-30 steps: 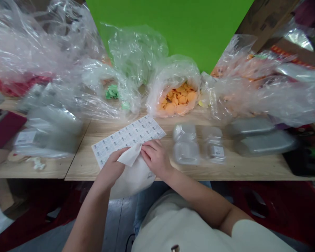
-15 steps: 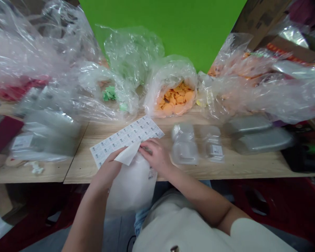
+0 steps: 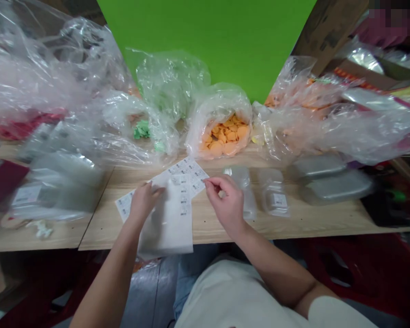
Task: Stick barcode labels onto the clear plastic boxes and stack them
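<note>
My left hand [image 3: 145,201] grips the left side of a mostly bare white sticker sheet [image 3: 172,228], thumb lying over it. One column of small printed labels [image 3: 183,200] remains along the sheet's right side, and its lower end overhangs the table edge. Beneath it, turned at an angle, lies another sheet of printed labels [image 3: 200,173]. My right hand [image 3: 227,205] is raised just right of the sheets, thumb and forefinger pinched together; whatever is at the fingertips is too small to make out. Behind this hand stand clear plastic containers [image 3: 248,207], partly hidden.
Another clear container [image 3: 275,200] with a label stands to the right, and greyish clear packs [image 3: 338,189] lie beyond. An open bag of orange discs [image 3: 225,136] sits at the back. Clear bags [image 3: 58,187] lie left on the wooden table [image 3: 99,228]. A green panel [image 3: 205,41] rises behind.
My right hand has pulled away from the sheet to the right, still pinched. The sheet's folded-over corner now lies flatter, with its label column showing. My left hand has shifted slightly left.
</note>
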`<state>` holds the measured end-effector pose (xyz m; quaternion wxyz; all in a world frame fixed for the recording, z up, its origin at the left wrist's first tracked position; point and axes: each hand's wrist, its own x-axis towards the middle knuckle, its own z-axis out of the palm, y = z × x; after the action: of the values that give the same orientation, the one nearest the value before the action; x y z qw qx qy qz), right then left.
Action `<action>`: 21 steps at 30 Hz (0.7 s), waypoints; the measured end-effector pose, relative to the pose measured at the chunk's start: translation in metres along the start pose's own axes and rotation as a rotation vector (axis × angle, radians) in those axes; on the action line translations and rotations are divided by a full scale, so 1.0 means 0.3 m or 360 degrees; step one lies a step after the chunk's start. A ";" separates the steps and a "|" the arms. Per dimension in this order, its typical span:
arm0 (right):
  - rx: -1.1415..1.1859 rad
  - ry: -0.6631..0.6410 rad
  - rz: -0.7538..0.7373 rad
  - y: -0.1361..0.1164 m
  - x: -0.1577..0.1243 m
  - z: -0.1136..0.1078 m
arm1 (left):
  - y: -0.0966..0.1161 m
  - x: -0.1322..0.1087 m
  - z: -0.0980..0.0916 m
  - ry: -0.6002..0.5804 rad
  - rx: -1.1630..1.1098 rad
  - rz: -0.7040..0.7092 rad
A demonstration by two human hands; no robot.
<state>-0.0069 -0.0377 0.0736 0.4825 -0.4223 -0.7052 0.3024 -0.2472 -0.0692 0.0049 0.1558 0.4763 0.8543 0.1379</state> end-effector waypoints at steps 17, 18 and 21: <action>-0.0588 -0.0261 0.0147 0.205 0.012 0.333 | -0.006 0.004 -0.022 0.0049 0.0033 0.0091; -0.0571 -0.0219 0.0162 0.190 0.007 0.317 | 0.007 -0.010 -0.025 0.0190 0.0029 0.0071; -0.0470 -0.0140 0.0001 0.125 -0.035 0.256 | 0.080 -0.100 -0.043 0.0478 -0.0375 0.0042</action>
<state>-0.0656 -0.0313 0.0107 0.3838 -0.4753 -0.7623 0.2137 -0.2191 -0.0838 0.0300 0.0794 0.4399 0.8396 0.3086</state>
